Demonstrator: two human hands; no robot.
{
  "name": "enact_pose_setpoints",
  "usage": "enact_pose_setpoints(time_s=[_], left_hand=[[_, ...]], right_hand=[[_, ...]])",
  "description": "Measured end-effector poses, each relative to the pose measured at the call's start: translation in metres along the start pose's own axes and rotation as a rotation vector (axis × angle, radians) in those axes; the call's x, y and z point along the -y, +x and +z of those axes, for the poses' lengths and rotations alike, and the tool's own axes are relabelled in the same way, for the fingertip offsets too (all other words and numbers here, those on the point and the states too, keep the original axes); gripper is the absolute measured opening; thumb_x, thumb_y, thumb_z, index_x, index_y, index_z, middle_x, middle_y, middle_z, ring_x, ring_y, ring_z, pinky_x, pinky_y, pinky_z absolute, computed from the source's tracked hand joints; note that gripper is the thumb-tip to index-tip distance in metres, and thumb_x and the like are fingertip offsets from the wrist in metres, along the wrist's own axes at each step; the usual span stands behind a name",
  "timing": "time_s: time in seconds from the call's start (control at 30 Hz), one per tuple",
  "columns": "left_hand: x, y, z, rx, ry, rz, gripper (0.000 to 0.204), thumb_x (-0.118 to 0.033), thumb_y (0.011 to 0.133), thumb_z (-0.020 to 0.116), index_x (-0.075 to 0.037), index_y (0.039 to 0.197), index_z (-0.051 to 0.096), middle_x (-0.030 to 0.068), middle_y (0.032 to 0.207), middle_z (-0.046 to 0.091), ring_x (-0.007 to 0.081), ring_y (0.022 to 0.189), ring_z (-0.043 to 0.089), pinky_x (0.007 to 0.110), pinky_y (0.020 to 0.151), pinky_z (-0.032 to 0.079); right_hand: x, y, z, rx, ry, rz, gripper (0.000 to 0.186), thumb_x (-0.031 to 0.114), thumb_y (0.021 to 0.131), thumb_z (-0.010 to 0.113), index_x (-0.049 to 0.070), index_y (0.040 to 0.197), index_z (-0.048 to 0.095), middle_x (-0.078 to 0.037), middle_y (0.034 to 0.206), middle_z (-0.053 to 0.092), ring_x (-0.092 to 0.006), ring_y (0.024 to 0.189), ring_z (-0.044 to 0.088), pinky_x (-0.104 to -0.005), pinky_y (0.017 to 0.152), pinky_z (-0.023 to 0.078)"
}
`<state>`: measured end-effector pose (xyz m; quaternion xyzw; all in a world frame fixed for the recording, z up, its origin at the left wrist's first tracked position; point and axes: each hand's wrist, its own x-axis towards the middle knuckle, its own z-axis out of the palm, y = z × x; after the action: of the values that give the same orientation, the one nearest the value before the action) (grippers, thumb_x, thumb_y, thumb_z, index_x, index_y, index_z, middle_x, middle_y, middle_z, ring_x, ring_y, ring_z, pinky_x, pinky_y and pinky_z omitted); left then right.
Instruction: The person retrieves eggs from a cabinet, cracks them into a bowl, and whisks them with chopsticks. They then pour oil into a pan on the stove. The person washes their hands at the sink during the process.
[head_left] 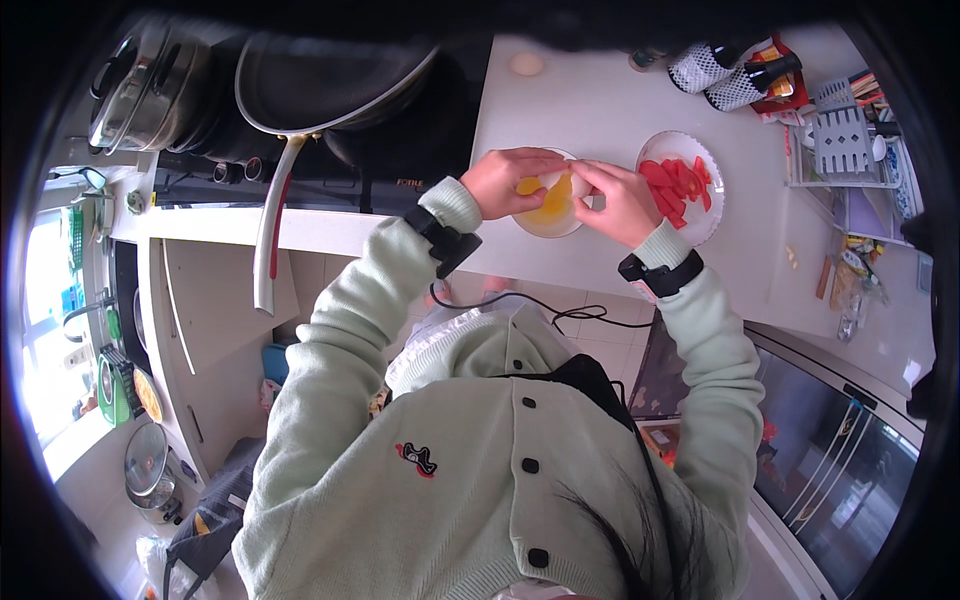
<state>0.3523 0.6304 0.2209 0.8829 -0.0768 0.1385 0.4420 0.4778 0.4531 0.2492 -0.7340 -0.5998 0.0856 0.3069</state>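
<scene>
Over a white bowl point(547, 233) on the counter, both my hands meet with their fingertips close together. My left hand point(505, 183) and my right hand point(618, 206) pinch a cracked eggshell point(579, 187) between them, partly hidden by the fingers. Yellow egg point(550, 206) shows in the bowl right beneath. Just right of my right hand, a white plate point(713, 222) with a scalloped rim bears cut red tomato pieces point(678, 188). Farther back on the counter lies a whole pale egg point(526, 64).
A frying pan point(335, 85) sits on the black stove point(420, 165) at left, its handle point(270, 235) jutting past the counter edge. A glass-lidded pot point(150, 95) stands farther left. Back right are bottles in white mesh sleeves point(700, 68) and a utensil rack holding a slotted turner point(843, 140).
</scene>
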Motion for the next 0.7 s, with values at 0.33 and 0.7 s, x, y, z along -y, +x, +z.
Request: enact_pose_setpoints(time_s=[0.33,0.7], left_hand=[[-0.013,-0.001,-0.013,0.035,0.118,0.116,0.043,-0.003,0.067,0.066,-0.004,0.11,0.062,0.0169,0.11,0.061,0.0309,0.091,0.063,0.035,0.082,0.053],[-0.015,-0.007,-0.012,0.021,0.156,0.122,0.043,-0.004,0.07,0.065,-0.006,0.113,0.06,0.014,0.112,0.06,0.0301,0.092,0.063,0.036,0.08,0.053]], right_hand=[[0.008,0.002,-0.013,0.103,-0.266,-0.181,0.043,0.004,0.065,0.063,0.0,0.108,0.056,-0.011,0.104,0.061,-0.0267,0.084,0.061,-0.0345,0.073,0.051],[0.011,0.003,-0.013,0.043,-0.286,-0.251,0.036,0.005,0.067,0.062,0.001,0.102,0.057,-0.01,0.099,0.062,-0.0257,0.079,0.061,-0.0338,0.068,0.052]])
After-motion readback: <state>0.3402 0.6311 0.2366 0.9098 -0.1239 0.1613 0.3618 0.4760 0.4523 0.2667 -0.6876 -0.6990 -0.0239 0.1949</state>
